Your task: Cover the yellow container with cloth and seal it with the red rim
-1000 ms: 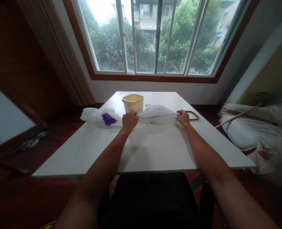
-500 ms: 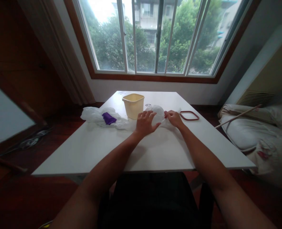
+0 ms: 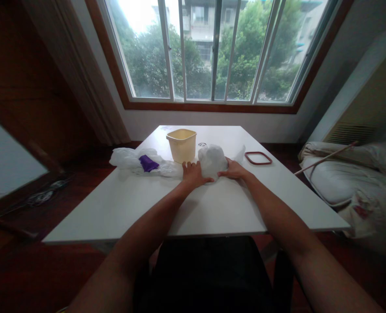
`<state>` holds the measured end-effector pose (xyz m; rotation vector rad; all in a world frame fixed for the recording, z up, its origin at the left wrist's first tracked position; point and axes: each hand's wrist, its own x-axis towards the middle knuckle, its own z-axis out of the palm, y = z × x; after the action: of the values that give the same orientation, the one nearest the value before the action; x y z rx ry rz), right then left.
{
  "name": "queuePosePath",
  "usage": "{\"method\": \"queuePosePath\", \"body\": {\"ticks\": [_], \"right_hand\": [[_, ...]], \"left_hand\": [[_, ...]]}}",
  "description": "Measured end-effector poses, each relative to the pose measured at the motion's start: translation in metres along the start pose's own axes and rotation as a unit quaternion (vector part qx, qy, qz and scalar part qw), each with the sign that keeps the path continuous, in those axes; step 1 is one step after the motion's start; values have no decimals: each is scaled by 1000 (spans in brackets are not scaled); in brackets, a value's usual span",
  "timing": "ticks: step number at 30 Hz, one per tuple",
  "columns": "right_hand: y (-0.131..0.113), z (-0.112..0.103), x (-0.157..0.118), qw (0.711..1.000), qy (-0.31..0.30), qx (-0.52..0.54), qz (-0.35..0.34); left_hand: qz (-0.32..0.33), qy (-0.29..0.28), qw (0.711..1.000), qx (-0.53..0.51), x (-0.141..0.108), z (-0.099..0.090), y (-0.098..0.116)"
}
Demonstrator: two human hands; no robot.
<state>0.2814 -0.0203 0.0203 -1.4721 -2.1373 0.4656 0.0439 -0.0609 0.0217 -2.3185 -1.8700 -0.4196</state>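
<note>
A puffed-up white plastic bag [image 3: 212,160] sits on the table between my two hands. My left hand [image 3: 193,174] lies at its left side, fingers spread on the tabletop and thumb reaching along the bag's front edge. On the other side, my right hand [image 3: 236,169] grips the bag's right edge, its fingers partly hidden behind the plastic. Just beyond my left fingertips stands a pale yellow square bin [image 3: 181,148]. To the left lies another crumpled white plastic bag [image 3: 124,157] with a purple piece [image 3: 149,163] on it.
A dark red rounded-square ring [image 3: 258,163] lies right of my right hand on the white table [image 3: 212,208]. Behind the bag is a small dark mark [image 3: 202,144] on the tabletop. A window is past the far edge; a covered, padded piece of furniture [image 3: 330,174] stands at right.
My hands have come down around the white bag, the left moving down beside it. The bag looks rounder and stands fuller between them. My right hand has turned from a pinch to a wider hold.
</note>
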Motion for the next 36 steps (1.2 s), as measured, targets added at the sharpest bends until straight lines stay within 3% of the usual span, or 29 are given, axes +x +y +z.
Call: {"method": "queuePosePath", "body": {"ticks": [4,9,18,23,32,36], "right_hand": [[-12,-3,0,999,-15,-40,-28],[-20,-3,2,993,1,-119,-13],[-20,3,7,990,51,-132,-27],[-17,2,9,986,72,-145,-37],[-15,2,9,977,79,-194,45],[-19,2,9,972,65,-204,97]], "left_hand": [[34,-34,998,34,3,-5,0],[55,-35,998,-9,5,-5,2],[-16,-21,999,-35,11,-15,-1],[-12,-34,999,-12,12,-16,-6],[45,-84,995,3,9,-23,-2],[35,-98,994,13,8,-21,-1]]}}
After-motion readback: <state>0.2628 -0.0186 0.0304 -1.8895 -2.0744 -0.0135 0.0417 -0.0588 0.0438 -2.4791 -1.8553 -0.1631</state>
